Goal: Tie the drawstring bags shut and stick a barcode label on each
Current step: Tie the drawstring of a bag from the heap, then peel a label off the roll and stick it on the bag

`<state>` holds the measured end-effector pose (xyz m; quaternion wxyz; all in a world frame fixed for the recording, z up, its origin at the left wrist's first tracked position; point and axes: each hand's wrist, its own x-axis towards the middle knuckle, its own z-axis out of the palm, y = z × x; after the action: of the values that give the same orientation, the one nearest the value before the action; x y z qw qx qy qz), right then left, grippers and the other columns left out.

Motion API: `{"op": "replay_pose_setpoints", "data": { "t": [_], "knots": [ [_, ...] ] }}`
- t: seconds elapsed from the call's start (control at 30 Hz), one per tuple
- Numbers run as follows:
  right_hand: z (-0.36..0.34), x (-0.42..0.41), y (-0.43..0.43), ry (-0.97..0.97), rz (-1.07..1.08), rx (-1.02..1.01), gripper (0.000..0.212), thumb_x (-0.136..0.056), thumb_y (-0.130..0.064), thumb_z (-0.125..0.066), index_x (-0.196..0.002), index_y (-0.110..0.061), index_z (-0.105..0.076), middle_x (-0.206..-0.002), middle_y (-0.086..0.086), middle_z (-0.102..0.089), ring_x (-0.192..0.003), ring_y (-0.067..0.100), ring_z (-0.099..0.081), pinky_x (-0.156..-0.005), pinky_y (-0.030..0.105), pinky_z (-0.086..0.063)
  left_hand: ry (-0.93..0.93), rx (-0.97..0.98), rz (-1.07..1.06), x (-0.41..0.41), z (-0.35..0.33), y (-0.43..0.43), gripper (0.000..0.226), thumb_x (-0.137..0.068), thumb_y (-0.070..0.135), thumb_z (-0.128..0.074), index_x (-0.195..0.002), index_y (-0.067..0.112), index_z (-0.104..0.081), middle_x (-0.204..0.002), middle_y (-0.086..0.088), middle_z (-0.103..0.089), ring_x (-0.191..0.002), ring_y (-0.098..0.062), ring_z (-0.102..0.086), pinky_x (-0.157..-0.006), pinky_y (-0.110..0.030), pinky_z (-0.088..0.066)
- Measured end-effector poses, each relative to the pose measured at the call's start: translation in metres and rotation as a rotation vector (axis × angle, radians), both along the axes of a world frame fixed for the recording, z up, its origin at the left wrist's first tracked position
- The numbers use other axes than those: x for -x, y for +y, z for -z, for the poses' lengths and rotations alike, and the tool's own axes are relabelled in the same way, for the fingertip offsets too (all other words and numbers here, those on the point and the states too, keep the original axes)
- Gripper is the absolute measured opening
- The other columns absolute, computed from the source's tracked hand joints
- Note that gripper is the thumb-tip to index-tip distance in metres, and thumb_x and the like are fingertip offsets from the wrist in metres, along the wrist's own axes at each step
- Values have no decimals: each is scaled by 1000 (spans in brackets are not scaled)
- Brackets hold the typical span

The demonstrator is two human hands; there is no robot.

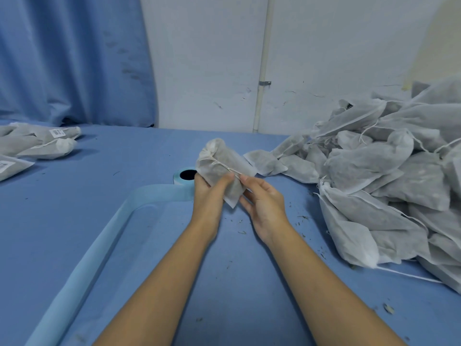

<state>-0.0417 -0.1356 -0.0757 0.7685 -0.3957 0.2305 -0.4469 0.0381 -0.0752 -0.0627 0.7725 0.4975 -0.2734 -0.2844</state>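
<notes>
The only print in view is on the white barcode labels (57, 132) stuck to the finished bags (42, 143) at the far left of the counter (249, 283). Dark bars show on them, but the writing is too small to read. Both hands hold one drawstring bag (222, 171) above the middle of the counter. It is a flat pouch of thin, white, slightly see-through fabric with a grey-green filling showing through. Its neck is gathered into a puckered ruffle, and its long axis runs from that neck, pointing up, away and to the left, down to a square bottom corner near the person. The left hand (209, 193) grips the bag's body from the left, with the thumb laid across the front. The right hand (264, 203) has its thumb and forefinger pinched on the lower end of the thin, pale, twisted drawstring (222, 165), which runs down from the neck across the bag's face, while the other fingers curl under the bag's lower edge. Just behind the left hand a roll of light blue label backing (185, 176) sits on its side, and its smooth strip (99, 233) trails in a long curve towards the near left edge. To the right lies a loose heap of the same bags (399, 183), with strings straggling out. The counter is covered in blue cloth, dotted with small dry flecks (242, 232).
</notes>
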Motion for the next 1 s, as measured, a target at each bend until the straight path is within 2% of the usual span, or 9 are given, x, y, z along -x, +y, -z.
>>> {"op": "replay_pose_setpoints", "data": {
  "t": [0.1,0.23,0.3,0.4,0.5,0.6,0.77,0.87,1.0],
  "knots": [
    [0,-4,5,16,-17,8,3,-86,-6,-67,-85,-3,-66,-89,10,-73,-85,16,-71,-75,26,-57,-40,-45,-85,-2,2,-1,32,-88,22,-67,-108,-1,-61,-91,-5,-71,-82,-12,-69,-70,-21,-53],
    [0,-6,9,69,-45,85,6,-86,-10,-69,-81,-8,-65,-85,6,-72,-84,14,-70,-77,25,-57,26,-40,-103,-9,0,3,19,-87,20,-67,-99,6,-65,-92,-7,-72,-85,-17,-69,-76,-28,-55],
    [2,-7,11,202,-14,192,6,-85,-14,-70,-81,-12,-65,-84,3,-70,-85,14,-68,-77,24,-55,59,-38,-153,-15,-2,5,5,-85,15,-67,-89,13,-65,-83,-1,-71,-78,-15,-68,-71,-24,-53],
    [8,-10,11,462,62,369,10,-87,-17,-66,-78,-15,-64,-79,1,-65,-76,14,-62,-78,32,-52,-216,-226,-383,-29,2,12,15,-82,14,-64,-69,17,-57,-73,3,-61,-66,-13,-55,-53,-16,-38],
    [11,-13,12,556,71,434,10,-87,-19,-65,-76,-18,-64,-75,-7,-65,-72,12,-61,-75,32,-53,-545,-424,-560,-41,15,19,16,-85,16,-58,-74,5,-59,-93,-5,-51,-73,-17,-47,-61,-20,-28],
    [12,-12,12,588,73,466,14,-86,-18,-64,-73,-21,-62,-78,-10,-66,-71,12,-61,-75,31,-53,-588,-470,-654,-47,21,21,18,-86,19,-57,-79,3,-57,-96,1,-46,-73,-17,-46,-66,-24,-29],
    [12,-10,11,585,77,442,14,-86,-15,-64,-72,-18,-62,-73,-6,-65,-67,14,-59,-69,28,-51,-606,-493,-664,-46,21,22,19,-87,21,-56,-76,4,-55,-92,0,-46,-71,-18,-45,-65,-29,-31],
    [12,-10,11,579,69,431,14,-86,-13,-62,-72,-17,-63,-70,-4,-65,-68,14,-59,-69,29,-51,-702,-504,-613,-44,19,24,20,-87,21,-55,-70,14,-49,-91,-1,-48,-75,-22,-47,-66,-31,-34],
    [12,-10,10,592,63,448,13,-85,-11,-60,-73,-15,-64,-69,-3,-64,-68,14,-58,-68,28,-49,-796,-480,-524,-42,20,26,34,-85,15,-55,-57,24,-37,-74,1,-48,-69,-25,-46,-59,-32,-29]
  ]
}}
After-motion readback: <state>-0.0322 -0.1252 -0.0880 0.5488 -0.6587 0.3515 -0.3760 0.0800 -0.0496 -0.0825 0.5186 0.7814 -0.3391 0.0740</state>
